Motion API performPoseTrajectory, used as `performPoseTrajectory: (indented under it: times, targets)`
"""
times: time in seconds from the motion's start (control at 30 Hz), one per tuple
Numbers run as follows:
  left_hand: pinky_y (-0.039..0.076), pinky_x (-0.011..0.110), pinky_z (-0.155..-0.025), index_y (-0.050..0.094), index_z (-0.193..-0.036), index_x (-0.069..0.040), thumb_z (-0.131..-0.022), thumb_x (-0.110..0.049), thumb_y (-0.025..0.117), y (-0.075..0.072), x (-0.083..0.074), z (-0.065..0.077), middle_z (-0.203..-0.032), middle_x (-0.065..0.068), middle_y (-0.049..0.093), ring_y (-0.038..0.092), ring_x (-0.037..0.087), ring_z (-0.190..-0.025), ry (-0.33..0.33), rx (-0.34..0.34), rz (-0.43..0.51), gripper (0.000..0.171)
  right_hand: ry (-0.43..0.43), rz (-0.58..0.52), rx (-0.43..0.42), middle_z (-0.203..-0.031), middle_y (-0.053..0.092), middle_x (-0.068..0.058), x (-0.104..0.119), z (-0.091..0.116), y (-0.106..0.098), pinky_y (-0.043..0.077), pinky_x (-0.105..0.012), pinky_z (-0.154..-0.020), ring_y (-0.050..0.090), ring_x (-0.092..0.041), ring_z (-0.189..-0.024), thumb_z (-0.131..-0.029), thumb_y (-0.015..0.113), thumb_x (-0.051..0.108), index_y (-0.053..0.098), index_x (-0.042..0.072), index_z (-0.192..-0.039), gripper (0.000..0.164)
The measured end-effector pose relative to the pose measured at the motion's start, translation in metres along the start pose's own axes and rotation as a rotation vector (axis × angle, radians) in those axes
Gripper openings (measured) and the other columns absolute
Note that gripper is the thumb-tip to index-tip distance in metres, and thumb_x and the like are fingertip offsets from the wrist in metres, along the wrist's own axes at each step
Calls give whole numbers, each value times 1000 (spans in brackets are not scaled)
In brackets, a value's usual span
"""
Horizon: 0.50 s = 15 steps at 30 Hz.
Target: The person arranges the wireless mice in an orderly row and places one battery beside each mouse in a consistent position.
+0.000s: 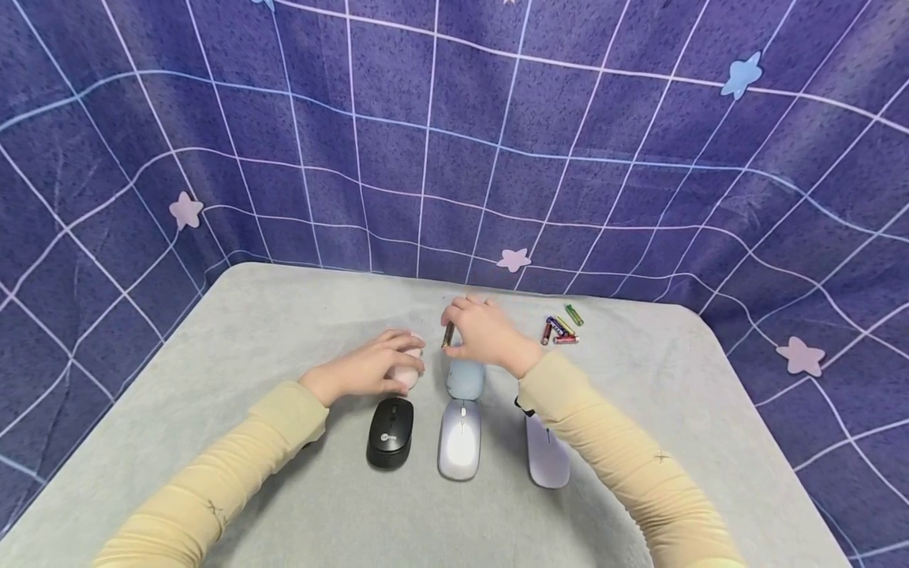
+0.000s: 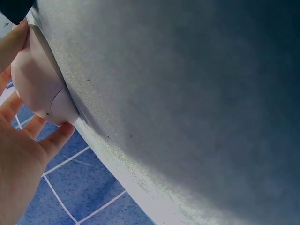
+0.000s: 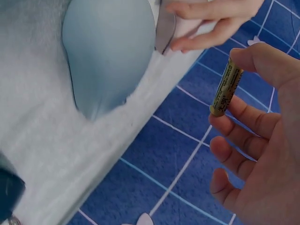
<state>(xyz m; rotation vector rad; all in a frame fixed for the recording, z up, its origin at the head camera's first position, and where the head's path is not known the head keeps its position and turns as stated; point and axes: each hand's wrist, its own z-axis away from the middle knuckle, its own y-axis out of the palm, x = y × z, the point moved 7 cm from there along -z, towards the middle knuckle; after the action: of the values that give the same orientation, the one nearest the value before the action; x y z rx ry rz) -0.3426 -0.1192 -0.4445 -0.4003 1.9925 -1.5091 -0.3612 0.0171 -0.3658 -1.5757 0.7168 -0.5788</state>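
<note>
My left hand (image 1: 358, 367) holds a pale pink computer mouse (image 2: 37, 77), with the thumb at one end and fingers along its side and other end. The mouse sits on the cloth-covered table. Between the thumb and fingertips of my right hand (image 1: 490, 333) is a small cylindrical battery (image 3: 225, 89) with a yellow-gold printed wrapper, pinched by its ends. That hand is above the table, just over a light blue mouse (image 1: 465, 383). In the head view the hand hides the far part of the blue mouse.
Nearer me stand a black mouse (image 1: 390, 434), a silver mouse (image 1: 460, 446) and a lilac mouse (image 1: 548, 461), the last partly under my right sleeve. Several loose batteries (image 1: 566, 340) lie at the back right, beside a green battery (image 1: 574, 315). A blue gridded curtain (image 1: 398, 142) hangs behind the table.
</note>
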Motion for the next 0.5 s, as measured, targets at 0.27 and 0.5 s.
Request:
performPoseTrajectory:
  times: [0.27,0.5]
  targets:
    - [28,52,-112,68,-109,-19,-74,-31,78,-1,0,0,-136,10,50,34,39,-132,0,9,-1,38,-12,-39,11,-105,60,-1,10,-2,17,45,-41,-83,52,-22,-102,-76,73,40,64,14,-105,40]
    - [27,51,-112,68,-108,-19,-73,-31,78,-1,0,-1,-136,10,50,34,39,-132,-3,5,4,38,-23,-21,38,-104,61,-1,13,-2,31,46,-42,-82,53,-22,-100,-77,73,39,64,14,-104,38]
